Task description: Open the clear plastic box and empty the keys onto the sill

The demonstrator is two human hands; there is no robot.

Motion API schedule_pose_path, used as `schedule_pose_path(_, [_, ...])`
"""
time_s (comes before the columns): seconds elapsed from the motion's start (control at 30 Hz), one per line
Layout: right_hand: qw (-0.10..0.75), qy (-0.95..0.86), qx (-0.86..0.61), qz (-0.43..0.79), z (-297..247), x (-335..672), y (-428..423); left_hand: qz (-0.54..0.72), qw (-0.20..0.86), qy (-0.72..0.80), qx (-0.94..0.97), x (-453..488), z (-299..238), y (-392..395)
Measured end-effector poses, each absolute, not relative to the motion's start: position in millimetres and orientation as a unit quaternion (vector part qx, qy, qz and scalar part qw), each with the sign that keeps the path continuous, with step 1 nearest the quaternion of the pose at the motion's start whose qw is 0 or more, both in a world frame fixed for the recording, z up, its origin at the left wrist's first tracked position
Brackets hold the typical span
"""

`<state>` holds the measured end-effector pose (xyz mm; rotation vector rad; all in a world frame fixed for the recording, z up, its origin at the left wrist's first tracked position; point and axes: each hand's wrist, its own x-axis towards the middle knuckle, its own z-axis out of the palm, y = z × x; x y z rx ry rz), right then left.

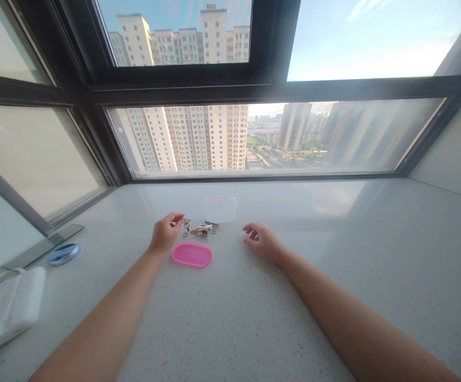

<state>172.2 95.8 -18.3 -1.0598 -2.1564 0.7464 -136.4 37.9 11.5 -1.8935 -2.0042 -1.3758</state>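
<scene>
Left hand point(165, 233): fingertips pinched at the edge of the small metal rings point(186, 225), seemingly picking one out; grip too small to confirm.
Right hand point(261, 240): loosely curled, holding nothing, resting on the desk point(333, 249).
Trinket pile point(201, 230): thin, shiny, between both hands.
Pink lid point(192, 254): oval, smooth plastic, just beside the pile.
Clear box point(220, 209): translucent, behind the pile.

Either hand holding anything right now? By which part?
Left hand fingertips pinch something tiny beside the small dark rings; too small to tell what or where. Right hand holds nothing, resting open on the pale speckled counter.
</scene>
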Motion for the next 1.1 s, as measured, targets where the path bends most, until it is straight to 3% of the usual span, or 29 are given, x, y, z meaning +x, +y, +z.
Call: schedule_pose_path(1.1, [0.304, -0.819, -0.403, 0.272, -15.5, 172.7, 93.9, -0.434, -0.039, -0.638, -0.635, -141.8, 1.9, 43.1])
